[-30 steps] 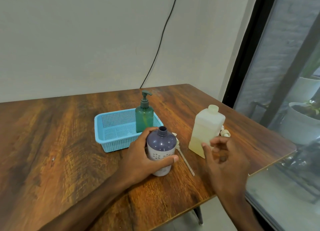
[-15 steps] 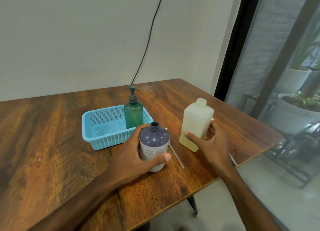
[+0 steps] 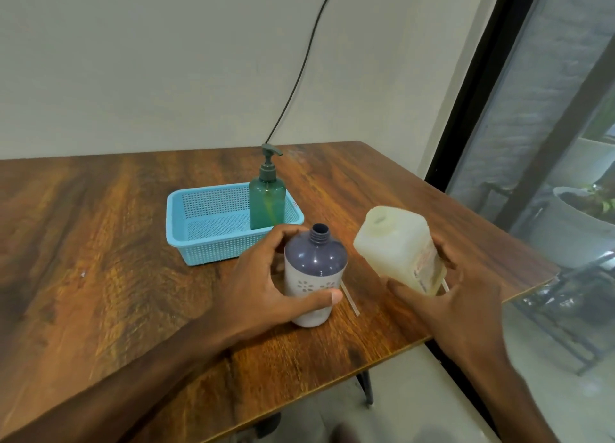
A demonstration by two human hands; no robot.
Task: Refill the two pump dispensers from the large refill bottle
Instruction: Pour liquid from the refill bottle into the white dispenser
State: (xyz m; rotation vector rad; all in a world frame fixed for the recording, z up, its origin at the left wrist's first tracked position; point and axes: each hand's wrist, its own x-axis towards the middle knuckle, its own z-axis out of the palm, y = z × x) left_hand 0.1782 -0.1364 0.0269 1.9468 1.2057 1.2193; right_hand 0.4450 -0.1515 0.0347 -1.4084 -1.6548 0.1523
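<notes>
A purple-and-white dispenser bottle (image 3: 314, 269) stands upright on the wooden table (image 3: 100, 259) with its pump off and its neck open. My left hand (image 3: 263, 283) is wrapped around its body. The large whitish refill bottle (image 3: 397, 248), uncapped, is lifted off the table and tilted left toward the purple bottle, held near its base by my right hand (image 3: 456, 296). A green pump dispenser (image 3: 267, 198) with its pump on stands in the right end of a blue basket (image 3: 203, 226). The removed pump's thin tube (image 3: 351, 301) lies on the table between the two bottles.
The table's right and near edges run close to my right hand. Past the right edge are a dark window frame (image 3: 472, 86), glass, and white plant pots (image 3: 575, 229) outside. A black cable (image 3: 299, 66) hangs down the wall behind the basket.
My right hand reached the refill bottle, gripped it, lifted it off the table and tipped it left toward the purple bottle. My left hand stayed on the purple bottle.
</notes>
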